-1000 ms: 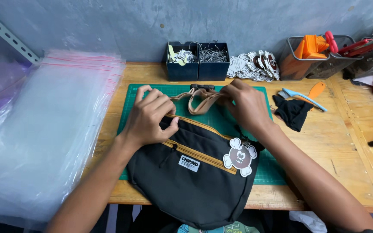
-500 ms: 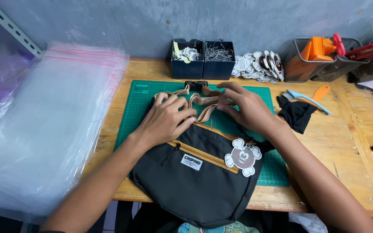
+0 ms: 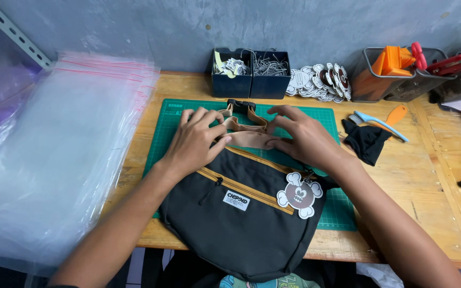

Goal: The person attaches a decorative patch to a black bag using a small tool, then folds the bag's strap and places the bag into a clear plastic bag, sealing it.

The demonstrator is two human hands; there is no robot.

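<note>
**Both hands folding the tan strap at the top of the bag**

The left hand (image 3: 196, 140) is pressing down with fingers curled on the folded tan strap (image 3: 249, 136), pinning its left end; the right hand (image 3: 305, 140) is pinching the other end between thumb and fingertips — neither hand is clenched hard, both are grasping webbing. The strap is lying in flat layers just above the black sling bag (image 3: 241, 218), its black buckle (image 3: 241, 105) sitting at the far side of the bag, toward the wall.

Done well, to my eye, this calls for keeping the layers stacked square and flat, edges aligned, with no twist creeping in under the fingers.

The bag itself is resting on the green cutting mat (image 3: 177, 114), hanging a little over the near table edge. Its long axis is running diagonally — upper left down to lower right, following the tan zip line (image 3: 252, 193) — front face up, with the white-and-brown cartoon hang tag (image 3: 300, 195) at the bag's right end. Left of the bag, a stack of clear plastic bags (image 3: 65, 160) is lying.
</note>
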